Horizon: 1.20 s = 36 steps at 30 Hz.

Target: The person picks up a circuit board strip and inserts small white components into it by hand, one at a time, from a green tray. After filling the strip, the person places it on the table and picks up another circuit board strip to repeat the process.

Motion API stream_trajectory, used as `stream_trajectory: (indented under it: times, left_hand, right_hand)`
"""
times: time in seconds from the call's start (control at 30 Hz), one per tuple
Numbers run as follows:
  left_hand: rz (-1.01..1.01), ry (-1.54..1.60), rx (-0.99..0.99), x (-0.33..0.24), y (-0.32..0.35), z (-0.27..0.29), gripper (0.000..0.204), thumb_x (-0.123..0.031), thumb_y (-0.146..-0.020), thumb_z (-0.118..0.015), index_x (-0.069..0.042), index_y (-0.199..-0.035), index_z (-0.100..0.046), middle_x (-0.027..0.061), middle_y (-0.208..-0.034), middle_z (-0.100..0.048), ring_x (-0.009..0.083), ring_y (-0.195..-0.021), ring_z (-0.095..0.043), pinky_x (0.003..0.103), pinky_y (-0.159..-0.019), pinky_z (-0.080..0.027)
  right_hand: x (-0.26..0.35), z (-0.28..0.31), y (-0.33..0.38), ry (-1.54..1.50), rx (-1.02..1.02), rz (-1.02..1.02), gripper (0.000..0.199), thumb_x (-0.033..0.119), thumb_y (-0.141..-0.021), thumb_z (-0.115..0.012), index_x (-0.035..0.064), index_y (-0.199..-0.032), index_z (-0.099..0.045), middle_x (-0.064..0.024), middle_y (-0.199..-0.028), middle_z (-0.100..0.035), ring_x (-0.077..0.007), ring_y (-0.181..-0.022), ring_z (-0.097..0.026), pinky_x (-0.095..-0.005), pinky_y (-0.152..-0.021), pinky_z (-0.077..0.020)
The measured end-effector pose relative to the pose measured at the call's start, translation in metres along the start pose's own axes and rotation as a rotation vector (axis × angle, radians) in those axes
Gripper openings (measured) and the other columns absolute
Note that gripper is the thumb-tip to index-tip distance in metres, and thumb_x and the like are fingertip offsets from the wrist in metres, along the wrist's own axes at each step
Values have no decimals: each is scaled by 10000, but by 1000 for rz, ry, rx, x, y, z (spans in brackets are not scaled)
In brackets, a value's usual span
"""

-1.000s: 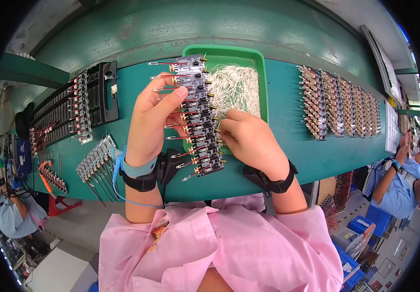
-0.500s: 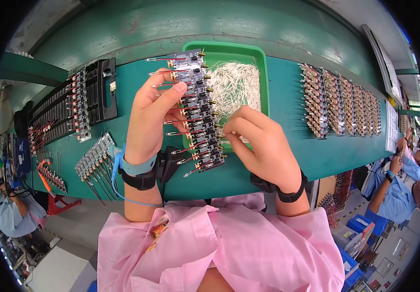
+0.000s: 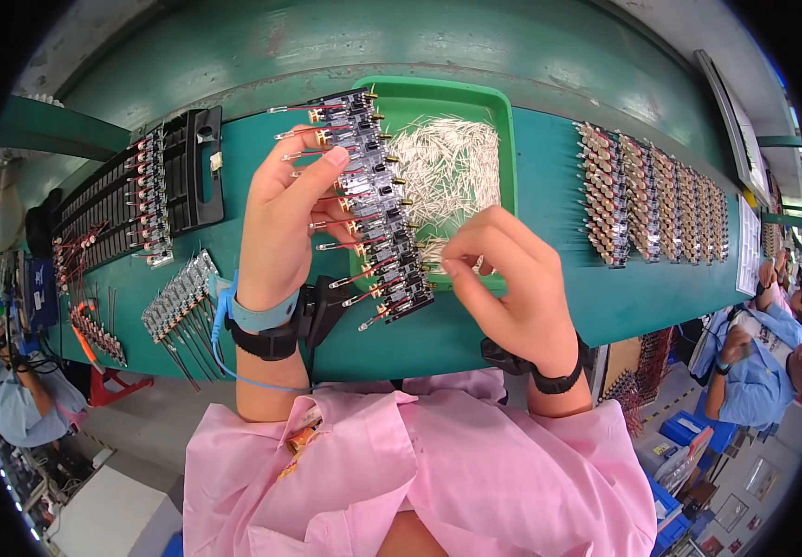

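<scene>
I see my left hand (image 3: 285, 218) closed around a long black strip of small circuit modules with brass tips and red wires (image 3: 378, 200), and it holds this strip tilted above the green work table (image 3: 549, 186). The thumb is behind the strip and the fingers press on its left edge. The strip reaches from the upper rim of the shallow green plastic tray (image 3: 508, 139) down to near the table's front edge.

My right hand (image 3: 503, 278) is just beside the lower end of the strip. Its fingers are curled and pinched together, perhaps on one small pale pin, but I cannot tell for sure. The loose heap of thin pale metal pins (image 3: 447, 167) lies inside the tray, right behind the strip.

I judge the step in hand is fitting pins into the modules one by one. The next move asks for a steady strip and a fine aim of the pinched fingertips at one socket.

On the right, rows of finished module strips (image 3: 652, 200) lie well apart.
</scene>
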<state>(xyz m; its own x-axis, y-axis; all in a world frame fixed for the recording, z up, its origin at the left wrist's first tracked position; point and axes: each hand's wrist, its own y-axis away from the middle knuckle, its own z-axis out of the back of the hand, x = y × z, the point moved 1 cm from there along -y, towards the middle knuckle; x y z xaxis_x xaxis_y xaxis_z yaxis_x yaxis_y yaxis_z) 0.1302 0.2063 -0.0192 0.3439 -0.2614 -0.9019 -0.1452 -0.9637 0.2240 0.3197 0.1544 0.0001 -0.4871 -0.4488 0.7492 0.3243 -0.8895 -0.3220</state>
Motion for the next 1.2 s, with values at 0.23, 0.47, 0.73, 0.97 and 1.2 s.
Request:
stream_trajectory:
  times: [0.23, 0.47, 0.73, 0.97, 1.2]
  left_hand:
    - [-1, -9, 5, 1, -1, 1, 188, -163, -851, -538, -45, -986, -482, 66, -727, -604, 113, -487, -563, 228, -401, -449]
    - [-5, -2, 4, 2, -1, 1, 177, -163, -852, -538, -45, -970, -479, 62, -716, -598, 109, -481, -559, 229, -401, -449]
    - [13, -2, 6, -1, 0, -1, 177, -158, -855, -535, -43, -976, -476, 59, -700, -594, 108, -484, -561, 232, -402, -453]
    - [10, 2, 28, 0, 1, 0, 176, -155, -859, -529, -42, -983, -475, 62, -710, -600, 107, -489, -565, 234, -407, -461]
    - [1, 14, 22, 0, 1, -1, 182, -153, -856, -534, -42, -989, -479, 56, -712, -595, 103, -494, -563, 234, -406, -463]
  right_hand:
    - [-2, -3, -1, 198, -74, 166, 132, -54, -653, -606, 5, -740, -526, -88, -704, -487, -243, -612, -520, -326, -512, -421]
    - [0, 0, 0, 221, -26, 180, 176, -97, -623, -615, -11, -760, -543, -97, -718, -525, -239, -623, -536, -307, -527, -423]
    - [1, -2, -1, 276, -38, 198, 179, -99, -612, -611, -7, -746, -535, -95, -716, -522, -241, -618, -530, -311, -522, -420]
    - [1, -2, -2, 295, -34, 202, 189, -102, -594, -605, -4, -737, -530, -93, -712, -517, -242, -614, -526, -311, -517, -418]
    - [1, -2, -2, 307, -36, 211, 196, -105, -582, -601, -3, -732, -527, -92, -709, -514, -242, -612, -524, -314, -514, -418]
